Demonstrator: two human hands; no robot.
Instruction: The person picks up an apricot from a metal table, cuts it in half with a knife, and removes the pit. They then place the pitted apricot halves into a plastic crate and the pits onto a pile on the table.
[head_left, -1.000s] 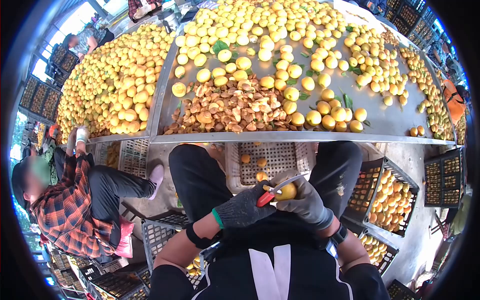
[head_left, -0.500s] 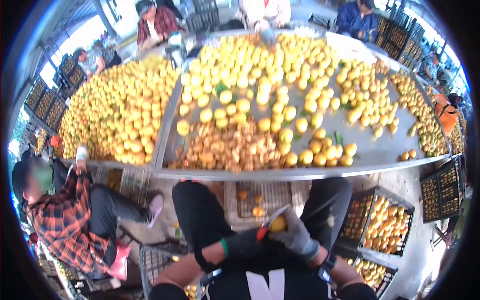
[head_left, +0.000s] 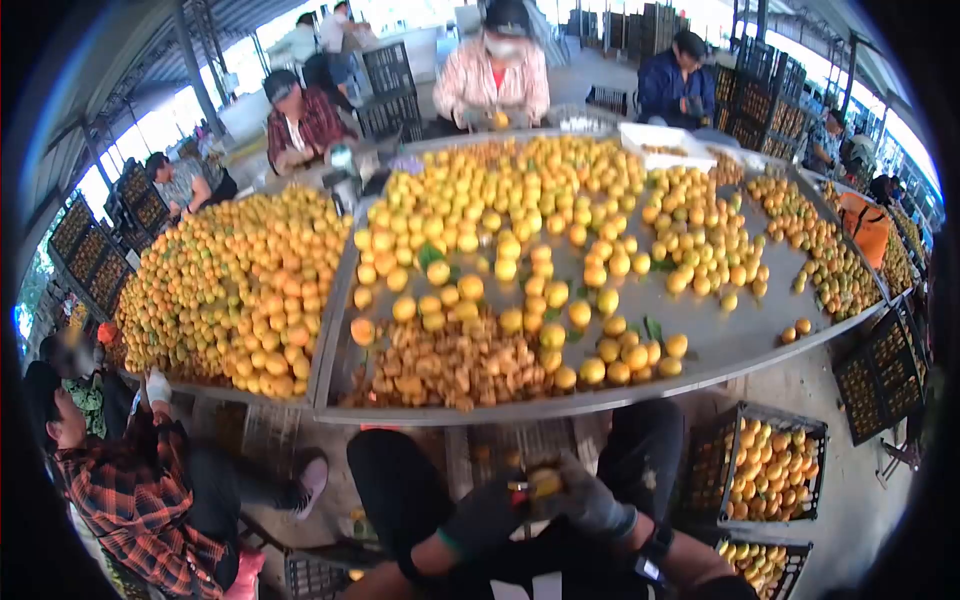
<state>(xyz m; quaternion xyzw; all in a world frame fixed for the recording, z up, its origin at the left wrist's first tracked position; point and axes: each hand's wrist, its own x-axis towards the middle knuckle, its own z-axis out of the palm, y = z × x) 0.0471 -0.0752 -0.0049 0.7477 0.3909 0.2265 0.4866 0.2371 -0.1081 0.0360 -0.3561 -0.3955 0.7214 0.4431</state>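
Observation:
Low between my knees, my two gloved hands meet in front of my body. My right hand (head_left: 590, 497), in a grey glove, is closed around a round yellow-orange fruit (head_left: 543, 483). Right beside the fruit, my left hand (head_left: 485, 512) in a darker glove grips a small knife (head_left: 517, 488) with a red handle; its blade is mostly hidden here. Beyond my knees, the metal sorting table (head_left: 470, 412) bears many similar fruits (head_left: 520, 180) and a heap of brown trimmings (head_left: 450, 360) near its front edge.
Crates of fruit (head_left: 775, 470) stand on the floor to my right, and a black crate (head_left: 320, 572) at lower left. A person in a plaid shirt (head_left: 130, 500) sits close on my left. Others work across the table, near a white tray (head_left: 667, 147).
The view has tilted up, so the table and my hands sit lower in it. The knife blade, seen sticking up beside the fruit before, is now mostly out of sight.

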